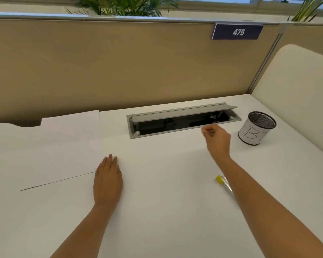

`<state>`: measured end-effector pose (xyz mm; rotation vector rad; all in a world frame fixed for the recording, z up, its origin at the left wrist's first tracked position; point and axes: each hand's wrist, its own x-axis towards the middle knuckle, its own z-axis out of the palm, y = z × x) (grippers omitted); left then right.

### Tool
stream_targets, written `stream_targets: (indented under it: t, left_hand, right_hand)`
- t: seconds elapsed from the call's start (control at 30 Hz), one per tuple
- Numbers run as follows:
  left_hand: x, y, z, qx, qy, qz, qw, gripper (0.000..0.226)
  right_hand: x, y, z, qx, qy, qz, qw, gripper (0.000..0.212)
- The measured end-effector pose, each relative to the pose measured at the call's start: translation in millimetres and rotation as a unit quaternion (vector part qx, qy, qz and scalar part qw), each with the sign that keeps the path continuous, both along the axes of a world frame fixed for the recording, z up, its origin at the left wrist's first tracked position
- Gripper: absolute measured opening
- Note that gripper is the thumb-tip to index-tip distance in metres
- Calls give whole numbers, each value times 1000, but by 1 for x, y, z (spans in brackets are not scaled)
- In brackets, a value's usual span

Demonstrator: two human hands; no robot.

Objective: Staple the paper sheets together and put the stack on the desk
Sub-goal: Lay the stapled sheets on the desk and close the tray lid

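White paper sheets lie flat on the white desk at the left, reaching back to the partition. My left hand rests flat on the desk with straight fingers, touching the right edge of the sheets near their front corner. My right hand hovers over the desk just in front of the open cable tray, fingers curled, and nothing shows in it. A small object with a yellow end, partly hidden under my right forearm, lies on the desk. No stapler can be clearly made out.
A black mesh pen cup wrapped in white paper marked "B" stands at the right, beside the tray. A beige partition with a "475" sign closes the back. A cream divider borders the right side.
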<state>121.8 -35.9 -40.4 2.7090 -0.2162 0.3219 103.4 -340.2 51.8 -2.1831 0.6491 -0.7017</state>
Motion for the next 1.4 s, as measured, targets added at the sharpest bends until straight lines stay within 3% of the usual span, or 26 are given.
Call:
stream_targets:
  t: [0.13, 0.37, 0.7, 0.83, 0.97, 1.1, 1.23, 1.3, 1.4]
  left_hand:
    - [1, -33, 2, -54, 13, -23, 998, 38]
    - [1, -45, 2, -93, 58, -5, 994, 43]
    - [0, -47, 2, -98, 66, 7, 993, 42]
    - [1, -45, 1, -97, 64, 6, 993, 42]
    - [1, -45, 1, -99, 66, 2, 993, 42]
    - [2, -44, -1, -102, 71, -3, 992, 42]
    - [-1, -43, 0, -105, 72, -12, 992, 42]
    - [-3, -42, 1, -107, 70, -17, 992, 42]
    - [-6, -40, 1, -108, 71, -25, 991, 42]
  right_hand:
    - [4, -72, 12, -31, -25, -115, 993, 15]
    - [5, -149, 18, -93, 53, -230, 967, 27]
    - [7, -167, 11, -61, 68, -222, 971, 34]
    - [0, -154, 12, -113, 9, -215, 970, 18]
    - [-24, -110, 5, -139, -45, -79, 986, 20]
    - [-62, -55, -13, -87, 145, 50, 984, 41]
    - [-95, -26, -23, -102, 362, 102, 921, 76]
    - [-103, -22, -26, -111, 399, 105, 904, 80]
    - [-107, -19, -28, -64, 393, 107, 911, 66]
